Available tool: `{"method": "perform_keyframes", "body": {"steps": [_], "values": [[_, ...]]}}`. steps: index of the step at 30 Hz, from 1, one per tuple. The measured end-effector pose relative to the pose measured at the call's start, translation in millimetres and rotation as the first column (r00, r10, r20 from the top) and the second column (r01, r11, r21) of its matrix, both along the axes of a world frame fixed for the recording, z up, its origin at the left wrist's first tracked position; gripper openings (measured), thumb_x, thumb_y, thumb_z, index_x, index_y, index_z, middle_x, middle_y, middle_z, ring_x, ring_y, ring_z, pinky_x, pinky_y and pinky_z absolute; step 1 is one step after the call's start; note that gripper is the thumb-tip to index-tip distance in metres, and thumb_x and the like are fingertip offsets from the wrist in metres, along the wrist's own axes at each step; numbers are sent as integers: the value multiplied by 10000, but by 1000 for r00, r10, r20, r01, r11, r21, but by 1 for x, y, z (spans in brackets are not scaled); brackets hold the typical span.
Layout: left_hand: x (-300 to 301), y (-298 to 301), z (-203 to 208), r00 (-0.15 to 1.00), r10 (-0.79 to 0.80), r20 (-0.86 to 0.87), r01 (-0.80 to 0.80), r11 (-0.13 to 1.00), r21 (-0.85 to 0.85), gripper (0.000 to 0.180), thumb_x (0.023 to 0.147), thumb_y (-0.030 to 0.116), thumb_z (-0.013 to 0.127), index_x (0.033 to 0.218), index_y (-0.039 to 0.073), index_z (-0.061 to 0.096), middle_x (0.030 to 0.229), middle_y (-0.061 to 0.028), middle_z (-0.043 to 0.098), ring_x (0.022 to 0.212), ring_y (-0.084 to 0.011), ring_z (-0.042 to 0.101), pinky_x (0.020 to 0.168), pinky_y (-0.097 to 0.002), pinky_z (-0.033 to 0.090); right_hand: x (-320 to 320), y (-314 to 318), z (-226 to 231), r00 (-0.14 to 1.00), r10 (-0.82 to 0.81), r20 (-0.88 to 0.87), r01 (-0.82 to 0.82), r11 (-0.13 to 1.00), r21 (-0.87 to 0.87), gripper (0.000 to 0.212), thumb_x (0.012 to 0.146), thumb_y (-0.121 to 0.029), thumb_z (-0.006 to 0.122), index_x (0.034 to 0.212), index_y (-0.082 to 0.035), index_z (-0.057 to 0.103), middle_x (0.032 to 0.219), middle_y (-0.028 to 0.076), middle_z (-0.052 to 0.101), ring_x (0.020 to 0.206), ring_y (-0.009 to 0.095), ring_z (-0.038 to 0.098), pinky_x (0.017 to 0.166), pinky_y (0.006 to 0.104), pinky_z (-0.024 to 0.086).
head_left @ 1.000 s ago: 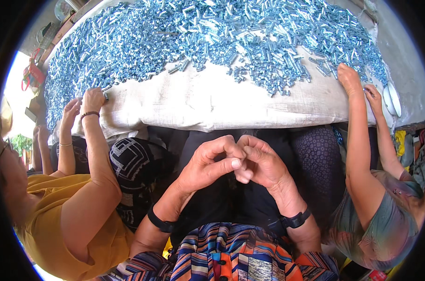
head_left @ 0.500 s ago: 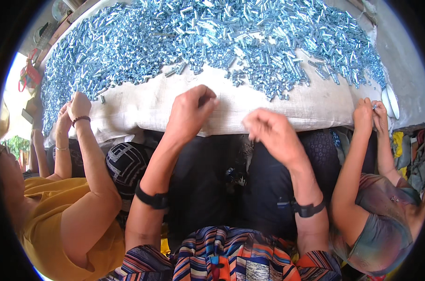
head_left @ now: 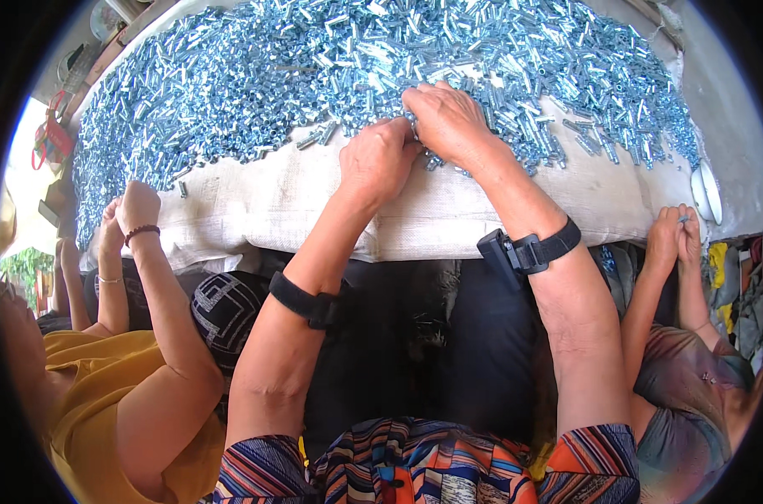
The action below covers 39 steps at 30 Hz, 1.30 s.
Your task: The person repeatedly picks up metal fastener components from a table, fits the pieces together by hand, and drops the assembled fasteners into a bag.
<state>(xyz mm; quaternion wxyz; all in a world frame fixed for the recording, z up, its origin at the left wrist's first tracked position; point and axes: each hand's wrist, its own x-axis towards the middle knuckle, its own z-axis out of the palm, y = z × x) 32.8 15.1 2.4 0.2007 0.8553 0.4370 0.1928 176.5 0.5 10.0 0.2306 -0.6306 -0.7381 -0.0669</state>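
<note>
The tubes [head_left: 213,92], short, shiny and bluish, lay in a broad heap over the far part of the tabletop [head_left: 272,206], whose pale cloth showed as a strip along the near side. At the near margin of the heap the left hand [head_left: 378,158] and the right hand [head_left: 449,122] came together, the left just below and close against the fingers of the right. The left grip was curled inward, its inner side hidden from where I stood, so I could not tell whether it grasped a tube. The right grip was bent down over the heap, back of the hand uppermost; whether it had closed on anything, I could not tell either. Each forearm bore a black strap, the left strap [head_left: 302,301] and the right strap [head_left: 545,245], the latter with a dark box. Two loose tubes [head_left: 316,136] rested left of the hands at the heap's fringe, and a lone tube [head_left: 182,189] lay farther left. The co-worker at left, in a mustard shirt [head_left: 113,403], had both hands raised near each other; the co-worker at right held a small piece [head_left: 682,219] at the fingertips, near white dishes [head_left: 706,191] at the heap's right end
</note>
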Motion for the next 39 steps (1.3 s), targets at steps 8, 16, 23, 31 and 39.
{"method": "perform_keyframes", "body": {"steps": [8, 16, 23, 31, 39], "values": [[-11, -7, -3, 1000, -24, -8, 25, 990, 139, 174, 764, 210, 654, 824, 51, 616, 819, -122, 628, 757, -312, 616, 678, -409, 479, 11, 1, -5, 993, -117, -4, 115, 987, -116, 74, 776, -60, 538, 835, -41, 579, 817, 164, 622, 827, 359, 612, 706, 466, 479], [-52, -37, 7, 953, -41, 299, 49, 999, -20, 128, 811, 67, 586, 905, -17, 602, 724, -127, 631, 646, -177, 610, 626, -287, 472, -4, -64, 16, 899, -56, -435, 48, 998, -30, 87, 805, -65, 574, 866, -15, 539, 759, 101, 581, 692, 221, 572, 635, 365, 460], [-72, -73, 23, 848, 150, 508, 149, 853, -501, 108, 844, 90, 553, 880, -9, 576, 710, -67, 612, 608, -117, 572, 573, -252, 453, -22, -143, 13, 318, -94, -943, -208, 964, -166, 66, 844, -33, 596, 871, 20, 569, 742, -21, 557, 665, 30, 469, 600, 206, 408], [-72, -117, 27, 595, 339, 729, 530, 517, -672, 99, 877, 98, 557, 933, 17, 569, 766, -63, 617, 628, -113, 574, 601, -234, 477, -45, -188, 17, 124, -163, -979, -304, 933, -193, 68, 861, -6, 588, 923, 3, 561, 789, 18, 597, 691, 69, 555, 641, 207, 467], [-78, -126, 25, 549, 361, 754, 584, 481, -655, 68, 892, 81, 545, 906, 17, 564, 730, -58, 600, 592, -116, 572, 561, -237, 481, -57, -202, 14, 64, -18, -998, -242, 970, -33, 57, 866, -2, 593, 906, -11, 554, 775, -3, 582, 700, 51, 544, 644, 200, 459]]}}
